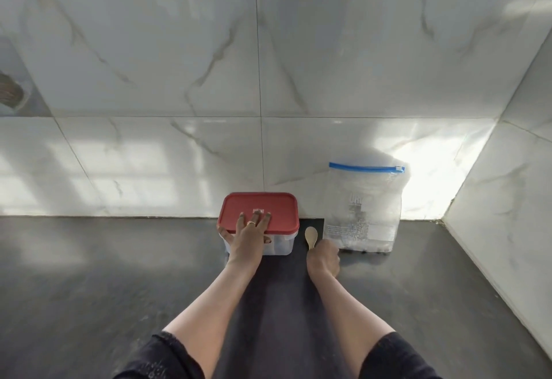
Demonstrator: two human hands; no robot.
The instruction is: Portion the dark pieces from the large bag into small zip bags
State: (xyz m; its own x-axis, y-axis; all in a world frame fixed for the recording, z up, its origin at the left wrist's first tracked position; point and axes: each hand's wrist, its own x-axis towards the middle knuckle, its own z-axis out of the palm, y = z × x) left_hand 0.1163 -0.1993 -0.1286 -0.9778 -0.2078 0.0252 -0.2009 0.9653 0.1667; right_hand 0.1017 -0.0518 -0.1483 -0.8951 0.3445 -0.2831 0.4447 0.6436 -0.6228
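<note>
Logged dark sleeves at bottom edge, w/ both forearms bare and reaching fwd over dark counter. Found L hand lying on red lid of clear tub. Noted fingers spread and fairly straight across lid top, thumb down tub's left side, ring on one finger. Read as pressing or steadying, not gripping.

Found R hand just right of tub, fingers curled round handle of wooden spoon. Noted spoon bowl aimed up and away twd wall, handle end hidden in fist.

Spotted large bag just beyond and slightly right of R hand, upright on counter, leaned back on tiled wall. Took long axis as vertical, w/ blue zip across top and slider at right end. Looked closed, not certain. Made out a few dark pieces only along bag's bottom edge; elsewhere clear film w/ grey print mid-panel.

Saw no small zip bags anywhere. Maybe inside tub; couldn't tell thru its wall.

Placed bag on R side, near R hand, well apart from L hand, w/ tub and spoon between. Judged R hand nearer but occupied by spoon. Reckoned opening zip would need spoon set down, or L hand brought across. Judged task barely begun, w/ no portion made yet.
</note>
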